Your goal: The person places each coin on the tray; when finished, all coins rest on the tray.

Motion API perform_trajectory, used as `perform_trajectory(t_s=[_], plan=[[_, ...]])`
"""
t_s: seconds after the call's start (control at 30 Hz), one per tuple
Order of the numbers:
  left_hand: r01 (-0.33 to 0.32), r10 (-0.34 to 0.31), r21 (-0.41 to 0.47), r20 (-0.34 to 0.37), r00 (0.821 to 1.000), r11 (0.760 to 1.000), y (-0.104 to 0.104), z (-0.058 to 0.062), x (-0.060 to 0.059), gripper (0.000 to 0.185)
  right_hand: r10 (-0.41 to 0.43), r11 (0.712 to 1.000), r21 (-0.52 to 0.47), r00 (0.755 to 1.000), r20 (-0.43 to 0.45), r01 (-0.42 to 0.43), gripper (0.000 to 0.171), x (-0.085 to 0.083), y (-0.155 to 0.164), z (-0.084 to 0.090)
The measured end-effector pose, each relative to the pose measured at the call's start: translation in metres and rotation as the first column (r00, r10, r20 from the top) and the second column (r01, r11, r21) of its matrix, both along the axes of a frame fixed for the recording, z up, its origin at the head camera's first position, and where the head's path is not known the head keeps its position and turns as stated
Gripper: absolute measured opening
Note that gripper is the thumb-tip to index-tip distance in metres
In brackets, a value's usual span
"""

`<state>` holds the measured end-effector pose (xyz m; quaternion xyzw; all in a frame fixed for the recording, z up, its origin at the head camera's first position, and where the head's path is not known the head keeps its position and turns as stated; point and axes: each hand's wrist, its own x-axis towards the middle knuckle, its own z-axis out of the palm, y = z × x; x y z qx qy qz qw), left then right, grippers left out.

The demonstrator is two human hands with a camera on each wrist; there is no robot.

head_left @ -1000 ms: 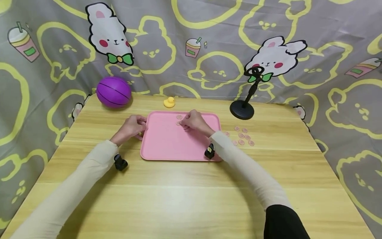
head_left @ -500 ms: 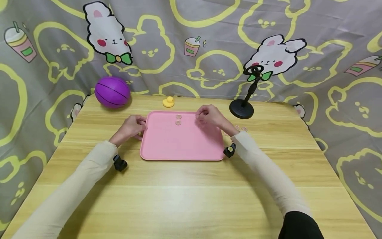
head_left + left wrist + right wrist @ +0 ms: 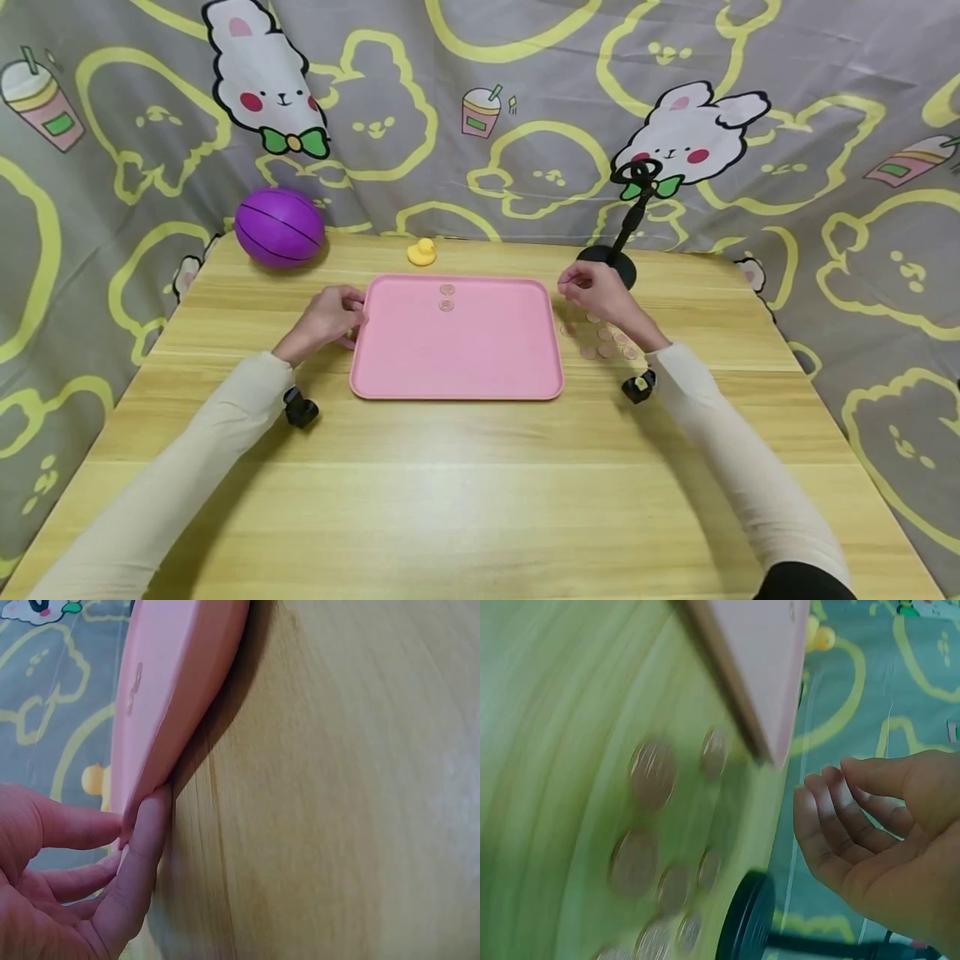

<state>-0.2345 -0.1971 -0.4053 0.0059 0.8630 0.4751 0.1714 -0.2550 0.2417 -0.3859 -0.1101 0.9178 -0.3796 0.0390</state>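
Coins (image 3: 604, 350) lie spread on the table (image 3: 465, 483) right of the pink tray (image 3: 457, 354); two tray coins (image 3: 446, 306) sit near its far edge. Left hand (image 3: 327, 318): fingers clamped on tray's left rim. Right hand (image 3: 602, 292) hovers by the spread coins, fingers loosely bent, close together.

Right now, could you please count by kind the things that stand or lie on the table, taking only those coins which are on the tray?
Tray: 1
Coins on the tray: 2
Ball: 1
Duck: 1
Stand: 1
Total: 6
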Motion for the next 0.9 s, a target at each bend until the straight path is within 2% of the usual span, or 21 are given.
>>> perform_trajectory(t_s=[0.3, 0.47, 0.77, 0.9], plan=[[0.004, -0.004, -0.003, -0.021, 1.000, 1.000, 0.000, 0.000, -0.001, 0.042, 0.009, 1.000, 0.013, 0.999, -0.045, -0.009, 0.016, 0.001, 0.042, -0.007], [0.007, -0.007, -0.007, -0.010, 1.000, 1.000, -0.001, -0.001, -0.001, 0.042, 0.018, 0.999, 0.031, 1.000, -0.013, -0.018, 0.017, 0.003, 0.057, -0.015], [0.015, -0.015, -0.024, -0.028, 0.999, 1.000, 0.001, 0.000, -0.001, 0.042, 0.082, 0.994, 0.059, 0.989, 0.122, -0.090, 0.030, 0.005, 0.070, -0.036], [0.016, -0.017, -0.024, -0.026, 1.000, 1.000, 0.000, -0.001, 0.000, 0.043, 0.078, 0.996, 0.032, 0.992, 0.099, -0.081, 0.025, 0.008, 0.071, -0.043]])
